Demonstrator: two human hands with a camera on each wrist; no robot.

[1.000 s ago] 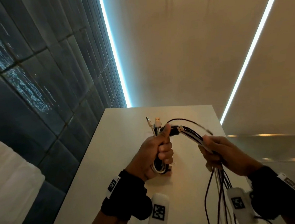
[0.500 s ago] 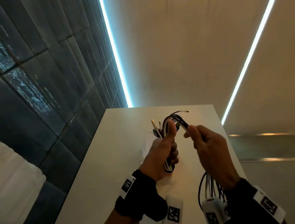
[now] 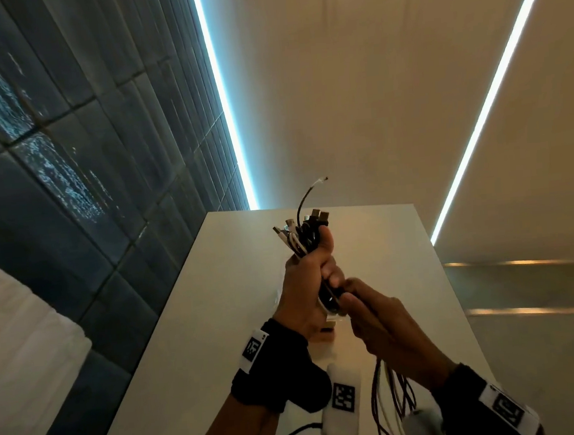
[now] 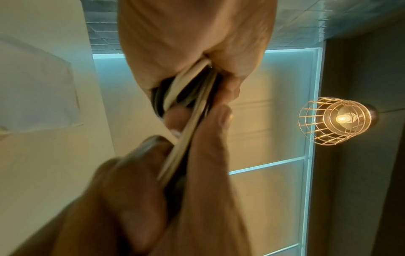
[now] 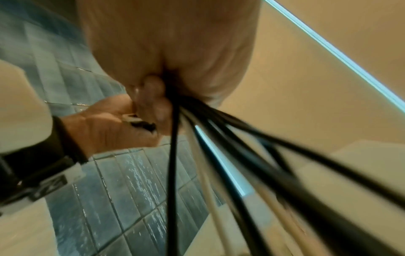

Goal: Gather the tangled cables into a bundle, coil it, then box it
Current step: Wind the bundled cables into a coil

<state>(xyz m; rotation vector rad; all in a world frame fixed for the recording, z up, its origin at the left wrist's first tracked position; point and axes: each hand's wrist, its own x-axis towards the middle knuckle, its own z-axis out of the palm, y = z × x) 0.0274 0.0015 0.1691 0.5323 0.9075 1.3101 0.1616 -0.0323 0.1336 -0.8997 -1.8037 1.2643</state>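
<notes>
Two hands on cables (image 3: 306, 239), frame centre: left hand (image 3: 306, 281) fists the coil upright, right hand (image 3: 379, 320) just below grips loose tails running toward lower frame edge; next wrap goes upward.

- The cables (image 3: 306, 239) look like smooth plastic, some black and some white, with a soft shine.
- Their plugs (image 3: 319, 214) at the far end have small shiny metal tips.
- The table (image 3: 216, 291) is white, smooth and matt.
- The wall tiles (image 3: 68, 166) on the left are dark blue and glossy, with rough speckled patches.
- The wrist bands (image 3: 273, 366) are black matt cloth with white printed tags.
- The lamp cage (image 4: 335, 121) is thin shiny metal wire around a glass bulb.
- The ceiling (image 3: 353, 74) is plain, smooth and matt.
</notes>
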